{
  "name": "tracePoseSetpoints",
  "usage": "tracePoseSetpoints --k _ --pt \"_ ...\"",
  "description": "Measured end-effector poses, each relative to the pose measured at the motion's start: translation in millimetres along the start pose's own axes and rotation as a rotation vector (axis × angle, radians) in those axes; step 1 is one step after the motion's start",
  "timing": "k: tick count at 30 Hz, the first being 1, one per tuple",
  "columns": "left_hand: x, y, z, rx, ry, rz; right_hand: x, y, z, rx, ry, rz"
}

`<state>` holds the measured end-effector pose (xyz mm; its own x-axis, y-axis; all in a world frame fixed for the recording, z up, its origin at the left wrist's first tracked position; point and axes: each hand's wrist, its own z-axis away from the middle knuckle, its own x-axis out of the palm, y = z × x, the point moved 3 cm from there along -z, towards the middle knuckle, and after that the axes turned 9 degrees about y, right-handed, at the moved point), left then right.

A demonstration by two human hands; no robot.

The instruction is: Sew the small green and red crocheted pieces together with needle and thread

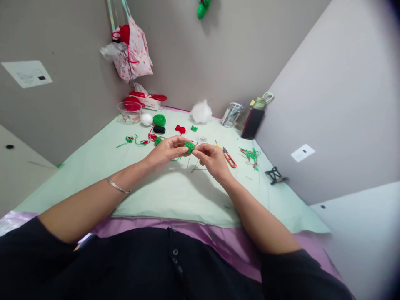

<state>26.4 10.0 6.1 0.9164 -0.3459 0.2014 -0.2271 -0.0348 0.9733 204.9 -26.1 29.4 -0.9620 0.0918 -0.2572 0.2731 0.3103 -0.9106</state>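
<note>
Left hand (168, 153) pinching green ball (189, 146) | right hand (214, 160) pinching its edge | imo keep left steady, dark thread (188, 170) slack and untangled, tug gently

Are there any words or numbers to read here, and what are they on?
No word or number is clear enough to read.
Tissue box: red print, too small.
White plate on the left wall: faint grey marks, too blurred.
Clear plastic tub: coloured print, too blurred.
</note>
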Motion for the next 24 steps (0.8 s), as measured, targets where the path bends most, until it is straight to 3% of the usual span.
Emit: tracePoseSetpoints --k 7,15,18,22,24 --pt "2.9 3 -1 0.119 0.06 -0.12 2 0 5 -0.132 0.048 0.016" --pt "8.8 1 2 0.158 0.043 -0.275 4 -9 12 -0.413 0.064 0.449" --pt "8.8 3 2 0.132 0.007 -0.301 -3 -18 9 -0.401 0.106 0.287" --pt "6.7 6 2 0.09 -0.016 -0.369 -22 -26 2 -0.122 0.019 -0.196" --pt "5.1 6 1 0.063 -0.026 -0.405 -35 -31 0 -0.025 -0.02 -0.331"
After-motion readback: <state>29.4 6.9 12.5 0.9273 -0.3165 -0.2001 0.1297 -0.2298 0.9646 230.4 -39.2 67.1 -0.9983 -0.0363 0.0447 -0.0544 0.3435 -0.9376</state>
